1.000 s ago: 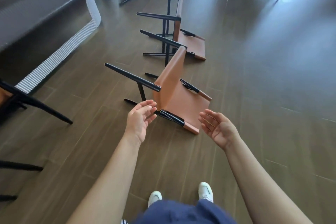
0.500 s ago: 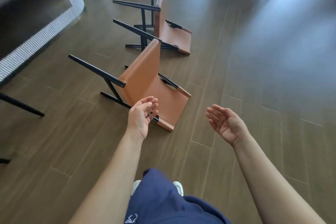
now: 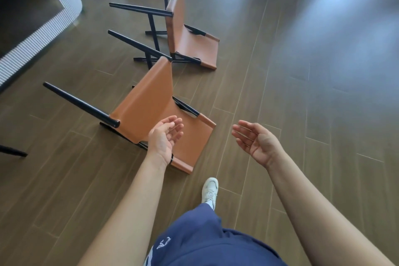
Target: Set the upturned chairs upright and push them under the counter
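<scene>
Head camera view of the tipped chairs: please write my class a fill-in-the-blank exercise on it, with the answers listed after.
The nearer chair lies tipped over on the ____.
The left hand and right hand are both ____, holding nothing.
The farther chair has legs that are ____ in colour.
The counter is on the person's ____ side.
Answers: floor; open; black; left.

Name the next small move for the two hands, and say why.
Probably lower both hands to grip the top edge of the nearest tan leather chair with black legs. It lies on its back, legs pointing toward the white ribbed counter, and the left hand and right hand hover open, holding nothing.
</scene>
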`<state>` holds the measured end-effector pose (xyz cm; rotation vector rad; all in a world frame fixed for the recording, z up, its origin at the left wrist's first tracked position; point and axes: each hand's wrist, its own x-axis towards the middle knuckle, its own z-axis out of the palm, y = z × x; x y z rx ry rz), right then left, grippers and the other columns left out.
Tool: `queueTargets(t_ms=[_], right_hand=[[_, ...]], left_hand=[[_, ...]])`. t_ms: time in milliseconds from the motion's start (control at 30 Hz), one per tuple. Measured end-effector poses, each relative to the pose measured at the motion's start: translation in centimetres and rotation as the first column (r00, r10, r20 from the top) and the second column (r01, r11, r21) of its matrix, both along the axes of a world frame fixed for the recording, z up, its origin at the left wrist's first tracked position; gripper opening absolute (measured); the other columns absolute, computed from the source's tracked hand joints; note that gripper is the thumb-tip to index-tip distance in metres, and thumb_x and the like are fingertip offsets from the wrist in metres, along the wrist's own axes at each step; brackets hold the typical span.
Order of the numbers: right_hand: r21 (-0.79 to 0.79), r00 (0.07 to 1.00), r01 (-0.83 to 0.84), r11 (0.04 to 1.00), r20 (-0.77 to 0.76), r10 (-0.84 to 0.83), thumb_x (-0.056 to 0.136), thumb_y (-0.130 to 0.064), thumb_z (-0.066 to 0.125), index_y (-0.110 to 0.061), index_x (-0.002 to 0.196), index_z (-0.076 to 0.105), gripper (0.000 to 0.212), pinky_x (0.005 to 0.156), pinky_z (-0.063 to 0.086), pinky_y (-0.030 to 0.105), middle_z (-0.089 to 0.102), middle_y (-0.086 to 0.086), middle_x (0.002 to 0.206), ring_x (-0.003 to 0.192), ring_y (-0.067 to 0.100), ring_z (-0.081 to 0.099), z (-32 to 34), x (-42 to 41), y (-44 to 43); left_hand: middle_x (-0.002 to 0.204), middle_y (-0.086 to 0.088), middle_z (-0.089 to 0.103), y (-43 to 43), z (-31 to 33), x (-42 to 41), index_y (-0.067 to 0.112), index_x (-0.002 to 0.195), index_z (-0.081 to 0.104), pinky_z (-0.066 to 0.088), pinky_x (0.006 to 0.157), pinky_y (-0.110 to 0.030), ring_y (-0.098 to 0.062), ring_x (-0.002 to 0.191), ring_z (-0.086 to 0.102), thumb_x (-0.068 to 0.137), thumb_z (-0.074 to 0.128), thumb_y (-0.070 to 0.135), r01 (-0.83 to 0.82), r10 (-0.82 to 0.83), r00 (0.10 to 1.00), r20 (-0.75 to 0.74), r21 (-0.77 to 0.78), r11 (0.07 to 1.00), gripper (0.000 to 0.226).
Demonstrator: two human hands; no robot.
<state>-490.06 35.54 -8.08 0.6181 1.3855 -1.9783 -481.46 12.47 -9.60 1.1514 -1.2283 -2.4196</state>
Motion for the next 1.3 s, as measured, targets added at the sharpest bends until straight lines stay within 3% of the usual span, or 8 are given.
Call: queueTargets(t_ms=[233, 400, 633, 800, 933, 1167, 1300], right_hand=[[0.056, 0.995, -0.091, 0.994, -0.026, 0.093, 0.098, -0.016, 0.045, -0.010, 0.102, 0.067, 0.024, 0.079, 0.053, 0.027, 0.076, 0.007, 0.090, 0.087, 0.019, 0.072, 0.6, -10.8, -1.4], [0.050, 0.987, -0.159, 0.986, -0.003, 0.159, 0.096, -0.017, 0.049, -0.011, 0.101, 0.068, 0.021, 0.082, 0.052, 0.029, 0.076, 0.008, 0.093, 0.094, 0.020, 0.070, 0.0, -17.2, -2.4], [0.013, 0.938, -0.347, 0.938, 0.014, 0.347, 0.094, -0.018, 0.052, -0.010, 0.101, 0.069, 0.020, 0.075, 0.050, 0.029, 0.076, 0.009, 0.097, 0.085, 0.016, 0.074, -1.2, -26.0, -4.1], [0.019, 0.844, -0.536, 0.844, 0.021, 0.535, 0.093, -0.021, 0.055, -0.011, 0.097, 0.070, 0.018, 0.077, 0.051, 0.030, 0.076, 0.009, 0.098, 0.088, 0.018, 0.074, -1.2, -32.6, -3.9], [0.049, 0.766, -0.642, 0.765, 0.060, 0.640, 0.094, -0.021, 0.054, -0.011, 0.097, 0.070, 0.020, 0.073, 0.051, 0.029, 0.076, 0.009, 0.097, 0.088, 0.018, 0.074, -1.8, -37.0, -2.3], [0.079, 0.650, -0.760, 0.645, 0.111, 0.752, 0.094, -0.022, 0.053, -0.011, 0.103, 0.069, 0.021, 0.070, 0.051, 0.028, 0.076, 0.009, 0.098, 0.087, 0.018, 0.073, -3.1, -40.3, -1.8], [0.064, 0.600, -0.800, 0.597, 0.124, 0.790, 0.093, -0.020, 0.054, -0.009, 0.106, 0.069, 0.023, 0.075, 0.052, 0.029, 0.076, 0.010, 0.099, 0.087, 0.020, 0.073, -4.0, -39.7, -2.2]], left_hand=[[0.096, -0.009, 0.073, -0.9, -0.2, -9.8, 0.007, 0.107, 0.064, 0.055, 0.074, -0.030, -0.021, 0.088, 0.070, 0.092, 0.047, 0.002, -0.032, 0.032, 0.999, 0.016, 0.009, 0.999, 0.023], [0.097, -0.010, 0.074, -1.8, 0.4, -14.1, 0.008, 0.107, 0.064, 0.056, 0.078, -0.032, -0.021, 0.087, 0.071, 0.092, 0.047, 0.003, -0.106, 0.107, 0.993, 0.049, -0.022, 0.994, 0.023], [0.097, -0.011, 0.074, 0.0, 1.0, -19.4, 0.006, 0.108, 0.064, 0.056, 0.079, -0.033, -0.021, 0.087, 0.070, 0.093, 0.047, 0.003, -0.263, 0.265, 0.962, 0.067, -0.045, 0.964, 0.023], [0.099, -0.008, 0.075, 2.6, 1.0, -23.1, 0.008, 0.108, 0.065, 0.056, 0.071, -0.030, -0.020, 0.088, 0.072, 0.098, 0.047, 0.020, -0.485, 0.485, 0.873, 0.054, -0.021, 0.874, 0.023], [0.098, -0.007, 0.074, 6.0, 0.4, -24.5, 0.010, 0.105, 0.064, 0.054, 0.075, -0.031, -0.020, 0.087, 0.071, 0.099, 0.045, 0.021, -0.640, 0.637, 0.769, 0.059, 0.046, 0.767, 0.023], [0.096, -0.007, 0.074, 11.7, -0.5, -24.7, 0.009, 0.103, 0.065, 0.053, 0.079, -0.032, -0.022, 0.090, 0.069, 0.098, 0.046, 0.019, -0.762, 0.755, 0.647, 0.102, 0.048, 0.646, 0.022], [0.098, -0.009, 0.073, 13.3, -0.6, -23.7, 0.007, 0.104, 0.064, 0.052, 0.080, -0.033, -0.023, 0.091, 0.069, 0.098, 0.048, 0.019, -0.800, 0.794, 0.599, 0.104, 0.038, 0.599, 0.021]])
